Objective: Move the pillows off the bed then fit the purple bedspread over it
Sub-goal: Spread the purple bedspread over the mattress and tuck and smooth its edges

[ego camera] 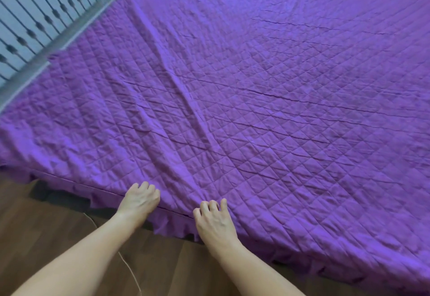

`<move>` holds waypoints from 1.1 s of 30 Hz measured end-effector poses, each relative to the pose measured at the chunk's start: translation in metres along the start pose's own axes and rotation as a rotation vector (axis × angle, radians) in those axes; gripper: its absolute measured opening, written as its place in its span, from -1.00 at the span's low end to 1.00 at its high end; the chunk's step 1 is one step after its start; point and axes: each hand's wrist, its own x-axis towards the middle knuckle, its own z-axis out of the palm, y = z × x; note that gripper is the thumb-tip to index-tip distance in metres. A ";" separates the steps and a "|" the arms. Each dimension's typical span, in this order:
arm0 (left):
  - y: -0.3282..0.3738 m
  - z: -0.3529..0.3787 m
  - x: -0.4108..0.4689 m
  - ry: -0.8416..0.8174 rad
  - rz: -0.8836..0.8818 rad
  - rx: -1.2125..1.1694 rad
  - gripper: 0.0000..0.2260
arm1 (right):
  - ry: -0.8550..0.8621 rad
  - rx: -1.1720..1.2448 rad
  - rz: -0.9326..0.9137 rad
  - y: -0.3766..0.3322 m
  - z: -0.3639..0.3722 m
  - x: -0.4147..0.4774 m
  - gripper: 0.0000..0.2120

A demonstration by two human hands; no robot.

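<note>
Gripping the purple bedspread (256,91) at its near edge, left hand (139,201) and right hand (214,220) curl into cloth; its long crease (179,86) runs ahead, leftward.

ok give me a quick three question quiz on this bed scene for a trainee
1. True or false: pillows lie on the bedspread.
2. Where are the left hand and right hand? A: on the bedspread's near edge, fingers curled. B: on the rail. C: flat on the floor.
3. What runs up the bedspread from between the hands?

Key: 1 false, none in view. 2 A. 3 a long crease.
</note>
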 end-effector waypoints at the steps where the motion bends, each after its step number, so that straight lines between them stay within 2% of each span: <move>1: -0.002 0.000 0.002 -0.017 0.016 0.002 -0.75 | 0.011 -0.015 -0.005 -0.001 -0.002 0.002 -0.89; 4: -0.007 -0.004 0.002 -0.116 0.071 0.016 -0.91 | 0.004 -0.011 -0.060 -0.003 0.000 0.006 -0.87; 7: -0.015 0.004 -0.004 -0.202 0.169 -0.013 -0.69 | -0.017 0.016 -0.130 -0.005 0.006 0.008 -0.78; 9: -0.020 0.008 -0.003 -0.200 0.196 -0.039 -0.62 | -0.050 0.031 -0.151 -0.005 0.010 0.007 -0.72; 11: -0.017 -0.005 0.001 -0.263 0.223 0.008 -0.66 | -0.040 0.059 -0.172 -0.003 0.009 0.008 -0.67; 12: -0.016 -0.013 0.004 -0.326 0.236 0.021 -0.74 | -0.026 0.085 -0.170 -0.001 0.006 0.009 -0.65; 13: -0.016 -0.017 0.006 -0.358 0.206 0.010 -0.83 | -0.017 0.120 -0.152 0.002 0.003 0.011 -0.64; 14: -0.015 -0.013 0.008 -0.391 0.162 0.013 -0.82 | -0.032 0.171 -0.118 0.007 0.000 0.012 -0.62; 16: -0.015 -0.008 0.011 -0.563 0.084 -0.037 -0.76 | -0.057 0.235 -0.014 0.020 -0.004 0.009 -0.56; 18: -0.012 -0.016 0.011 -0.626 0.011 -0.041 -0.75 | -0.133 0.318 -0.013 0.032 -0.001 0.002 -0.57; 20: -0.002 -0.024 0.018 -0.615 -0.077 -0.086 -0.72 | -0.217 0.373 -0.045 0.044 0.001 -0.006 -0.64; 21: 0.008 -0.035 0.025 -0.538 -0.108 -0.084 -0.72 | -0.204 0.408 -0.023 0.050 -0.001 -0.011 -0.66; 22: 0.022 -0.046 0.034 -0.388 -0.100 -0.082 -0.74 | -0.175 0.442 0.024 0.058 -0.002 -0.016 -0.66; 23: 0.038 -0.058 0.041 -0.250 -0.075 -0.130 -0.73 | -0.165 0.478 0.087 0.064 0.001 -0.020 -0.62; 24: 0.056 -0.068 0.048 -0.182 -0.015 -0.173 -0.61 | -0.169 0.492 0.154 0.075 0.002 -0.025 -0.57; 26: 0.096 -0.068 0.056 -0.205 0.139 -0.245 -0.38 | -0.216 0.467 0.299 0.102 0.011 -0.042 -0.52; 27: 0.114 -0.066 0.056 -0.210 0.167 -0.255 -0.35 | -0.251 0.452 0.375 0.117 0.018 -0.054 -0.52; 29: 0.147 -0.074 0.055 -0.211 0.205 -0.220 -0.44 | -0.329 0.417 0.461 0.150 0.030 -0.089 -0.51; 31: 0.172 -0.101 0.061 -0.232 0.229 -0.190 -0.58 | -0.275 0.362 0.449 0.179 0.037 -0.128 -0.54; 33: 0.191 -0.132 0.073 -0.292 0.136 -0.216 -0.77 | -0.256 0.306 0.504 0.201 0.039 -0.155 -0.61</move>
